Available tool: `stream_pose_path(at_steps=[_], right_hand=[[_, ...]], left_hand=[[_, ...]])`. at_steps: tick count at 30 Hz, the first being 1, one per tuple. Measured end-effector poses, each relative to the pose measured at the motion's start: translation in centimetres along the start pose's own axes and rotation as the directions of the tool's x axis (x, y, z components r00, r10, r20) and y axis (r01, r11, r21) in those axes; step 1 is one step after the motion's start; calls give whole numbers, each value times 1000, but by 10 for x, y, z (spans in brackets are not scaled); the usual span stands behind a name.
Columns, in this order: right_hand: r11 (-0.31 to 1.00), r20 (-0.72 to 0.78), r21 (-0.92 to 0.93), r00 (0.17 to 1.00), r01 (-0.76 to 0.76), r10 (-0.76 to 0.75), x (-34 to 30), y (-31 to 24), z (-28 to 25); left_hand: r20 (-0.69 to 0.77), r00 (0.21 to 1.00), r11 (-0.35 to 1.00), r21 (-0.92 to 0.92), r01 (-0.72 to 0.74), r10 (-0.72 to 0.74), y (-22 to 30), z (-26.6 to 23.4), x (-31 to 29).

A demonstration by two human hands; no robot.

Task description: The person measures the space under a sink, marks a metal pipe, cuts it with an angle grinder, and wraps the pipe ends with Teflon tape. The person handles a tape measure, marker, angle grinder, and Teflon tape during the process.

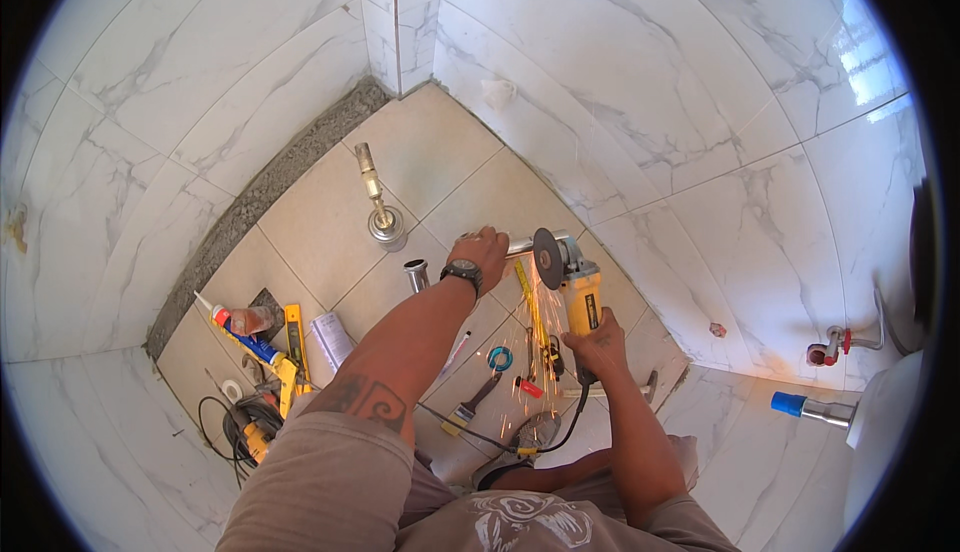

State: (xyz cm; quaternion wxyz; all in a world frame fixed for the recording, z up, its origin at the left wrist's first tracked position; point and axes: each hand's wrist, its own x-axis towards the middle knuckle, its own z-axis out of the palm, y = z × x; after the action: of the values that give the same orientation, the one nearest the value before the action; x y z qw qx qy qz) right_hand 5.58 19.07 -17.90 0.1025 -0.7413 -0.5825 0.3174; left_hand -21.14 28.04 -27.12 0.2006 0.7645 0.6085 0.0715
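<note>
My left hand (484,252), a watch on its wrist, is closed round a shiny metal pipe (520,246). In my right hand (597,340) is the body of a yellow angle grinder (582,297). The grinder's dark cutting disc (547,257) meets the pipe near its right part, and orange sparks spray down toward my feet. A black power cord (575,417) runs from the grinder's lower end across the floor. Just left of my left wrist, a short chrome tube (416,274) stands on the tiles.
A gas torch (386,222) stands ahead. At left lie a caulking gun (285,372), a yellow level (296,327) and a pale cylinder (330,340). Below the sparks are a paintbrush (463,415), blue tape roll (500,358) and hammer (650,387). Marbled walls enclose the corner; a valve (830,347) protrudes right.
</note>
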Motion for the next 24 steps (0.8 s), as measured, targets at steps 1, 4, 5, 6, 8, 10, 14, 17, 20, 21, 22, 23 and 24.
stream_pose_path(at_steps=[1,4,5,6,8,10,14,17,20,21,22,23,24], right_hand=[[1000,6,-8,1000,-13,13,0,1,0],[999,13,-10,999,-37,37,0,2,0],[1000,11,-18,1000,-24,24,0,2,1],[999,5,-36,1000,-15,15,-1,1,1],[999,6,-48,1000,-23,24,-2,1,2],[998,17,-40,998,-54,55,-4,0,3],[997,16,-14,997,-77,78,-6,0,3],[997,16,28,997,-78,77,-7,4,5],[999,4,16,999,-45,45,-7,11,8],[999,1,-7,999,-42,42,-6,13,11],[997,-3,-44,998,-56,56,-6,15,13],[999,-6,-14,999,-44,44,-6,16,14],[999,-9,4,999,-49,49,-6,17,16]], left_hand=[[17,1000,1000,8,7,-7,1,-1,0],[48,999,999,29,19,-21,2,-3,0],[44,999,999,32,18,-20,2,-3,0],[40,999,999,35,17,-19,2,-4,0],[26,1000,1000,30,8,-8,1,-3,0],[25,1000,1000,30,3,-4,1,-3,0],[31,1000,999,33,-1,-1,0,-1,1],[35,999,1000,28,-1,0,-1,0,1],[31,1000,1000,14,-2,2,0,0,1],[28,1000,1000,9,-2,1,0,0,1],[33,999,1000,12,0,-1,-1,0,1],[39,999,1000,17,2,-3,0,0,2],[47,999,1000,19,5,-5,0,-1,2]])
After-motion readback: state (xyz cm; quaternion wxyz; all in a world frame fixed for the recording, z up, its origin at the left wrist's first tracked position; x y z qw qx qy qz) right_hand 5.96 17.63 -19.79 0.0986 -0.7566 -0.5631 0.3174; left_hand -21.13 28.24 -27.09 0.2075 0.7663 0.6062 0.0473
